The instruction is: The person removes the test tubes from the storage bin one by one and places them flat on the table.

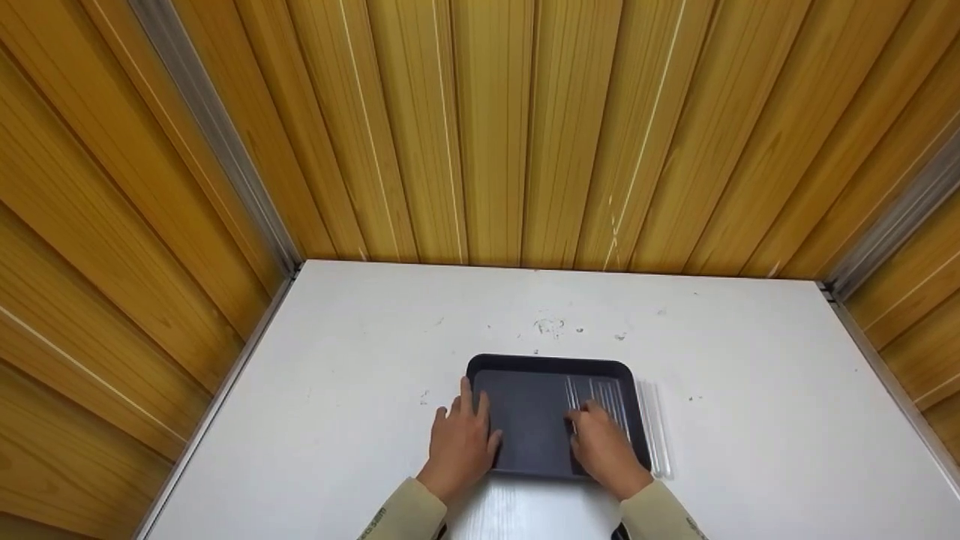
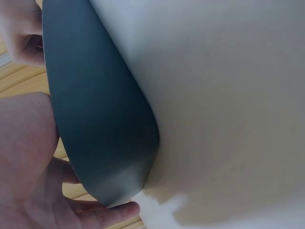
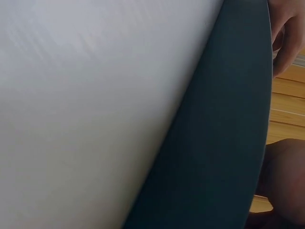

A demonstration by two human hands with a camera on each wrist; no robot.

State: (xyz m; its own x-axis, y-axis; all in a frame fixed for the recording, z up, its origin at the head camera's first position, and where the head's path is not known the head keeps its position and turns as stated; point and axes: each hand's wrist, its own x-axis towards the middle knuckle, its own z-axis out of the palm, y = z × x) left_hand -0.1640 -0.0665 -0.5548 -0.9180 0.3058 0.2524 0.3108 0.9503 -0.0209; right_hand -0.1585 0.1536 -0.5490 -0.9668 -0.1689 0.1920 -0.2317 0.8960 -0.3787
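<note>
A dark grey rectangular tray (image 1: pixel 525 420) lies on the white table. Several clear thin tubes (image 1: pixel 609 390) lie side by side in its right part. My left hand (image 1: pixel 459 442) rests over the tray's left rim with its fingers spread and fairly straight; in the left wrist view, that hand (image 2: pixel 28 157) is beside the tray's outer wall (image 2: pixel 100 105). Inside the tray, my right hand (image 1: pixel 604 450) has its fingers curled and pinches a clear tube at the left of the row. The right wrist view shows mostly the tray's outer wall (image 3: pixel 214 124), which hides those fingertips.
More clear tubes (image 1: pixel 656 427) lie on the table along the tray's right side. The white table (image 1: pixel 360 390) has small dark marks behind the tray. Wood-patterned panels (image 1: pixel 487 135) stand at the back and both sides, with metal posts (image 1: pixel 225 127) at the corners.
</note>
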